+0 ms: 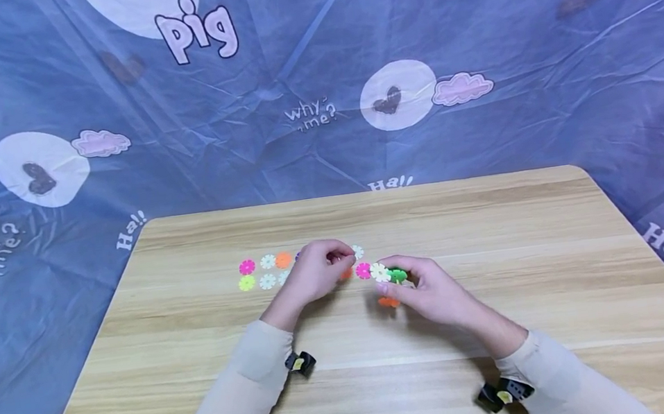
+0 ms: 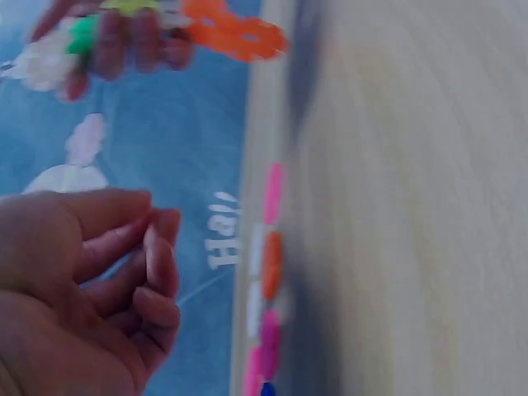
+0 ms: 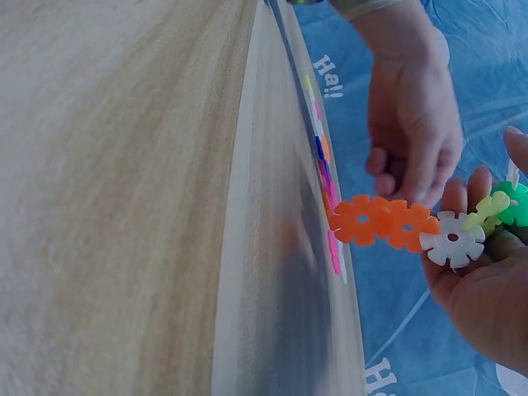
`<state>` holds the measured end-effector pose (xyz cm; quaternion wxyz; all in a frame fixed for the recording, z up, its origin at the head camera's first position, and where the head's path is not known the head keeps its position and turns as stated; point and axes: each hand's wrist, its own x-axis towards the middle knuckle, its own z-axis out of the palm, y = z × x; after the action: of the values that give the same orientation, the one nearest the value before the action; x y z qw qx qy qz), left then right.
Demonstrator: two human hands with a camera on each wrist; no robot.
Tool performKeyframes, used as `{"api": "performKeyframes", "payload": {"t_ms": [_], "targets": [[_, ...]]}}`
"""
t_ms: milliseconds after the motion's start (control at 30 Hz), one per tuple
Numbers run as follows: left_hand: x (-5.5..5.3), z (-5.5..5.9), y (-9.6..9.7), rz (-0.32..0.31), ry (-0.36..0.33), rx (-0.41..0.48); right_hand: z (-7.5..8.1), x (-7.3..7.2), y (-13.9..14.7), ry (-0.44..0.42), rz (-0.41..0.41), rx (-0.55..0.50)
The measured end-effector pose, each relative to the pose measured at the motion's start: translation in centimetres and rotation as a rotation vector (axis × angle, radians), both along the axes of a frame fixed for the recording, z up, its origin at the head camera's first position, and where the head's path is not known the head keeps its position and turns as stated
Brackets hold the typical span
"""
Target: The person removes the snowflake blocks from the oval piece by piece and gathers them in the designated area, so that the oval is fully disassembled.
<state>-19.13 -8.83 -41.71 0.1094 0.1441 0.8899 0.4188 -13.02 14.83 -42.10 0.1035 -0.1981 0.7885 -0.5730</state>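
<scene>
My right hand point(image 1: 431, 286) grips a chain of joined snowflake building discs above the table. In the right wrist view two orange discs point(image 3: 363, 219) stick out at one end, followed by a white disc point(image 3: 453, 238), a pale yellow disc point(image 3: 490, 211) and a green disc point(image 3: 516, 200). Another white disc point(image 1: 380, 272) shows by the thumb in the head view. Left of it, my left hand point(image 1: 318, 270) hovers over the loose discs with loosely curled fingers; nothing shows between them in the left wrist view. It hides part of the rows.
Loose discs lie in two rows on the wooden table point(image 1: 140, 372), among them a pink disc point(image 1: 247, 267), a yellow disc point(image 1: 246, 283) and an orange disc point(image 1: 284, 260). To the right lies another pink disc point(image 1: 363, 271). A printed blue cloth point(image 1: 275, 158) hangs behind.
</scene>
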Motion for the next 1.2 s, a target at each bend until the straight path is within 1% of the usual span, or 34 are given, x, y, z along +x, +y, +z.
{"api": "performKeyframes", "payload": {"t_ms": [67,133,267,333,467,533,633,733,900,1000,1100,1200], "targets": [[0.5,0.5,-0.5,-0.008,-0.024,0.062,0.0,0.0,-0.1,-0.002,0.001,-0.001],[1.0,1.0,-0.9,-0.020,-0.042,0.107,-0.1,-0.1,-0.2,-0.004,0.001,0.002],[1.8,1.6,-1.4,-0.055,-0.045,0.155,-0.1,-0.1,-0.3,-0.008,0.006,0.007],[2.2,1.8,-1.5,-0.069,-0.048,0.182,-0.1,-0.1,-0.3,-0.011,0.009,0.012],[2.7,1.8,-1.6,-0.094,-0.061,0.251,0.1,-0.1,-0.4,-0.025,0.010,0.021],[3.0,1.7,-1.6,-0.106,-0.064,0.272,0.1,-0.1,-0.5,-0.029,0.010,0.024],[3.2,1.9,-1.4,-0.137,-0.062,0.281,0.1,0.0,-0.6,-0.027,0.014,0.026],[3.5,2.1,-1.3,-0.161,-0.075,0.288,0.0,0.0,-0.6,-0.021,0.018,0.029],[3.6,2.2,-1.0,-0.180,-0.095,0.280,-0.2,-0.1,-0.7,0.001,0.015,0.050],[3.8,2.3,-0.8,-0.191,-0.110,0.264,-0.2,-0.1,-0.8,-0.001,0.015,0.050],[3.9,2.4,-0.7,-0.174,-0.128,0.253,-0.2,0.0,-0.7,-0.010,0.016,0.046],[4.1,2.4,-0.8,-0.127,-0.147,0.254,-0.3,0.0,-0.4,-0.003,0.013,0.052]]}}
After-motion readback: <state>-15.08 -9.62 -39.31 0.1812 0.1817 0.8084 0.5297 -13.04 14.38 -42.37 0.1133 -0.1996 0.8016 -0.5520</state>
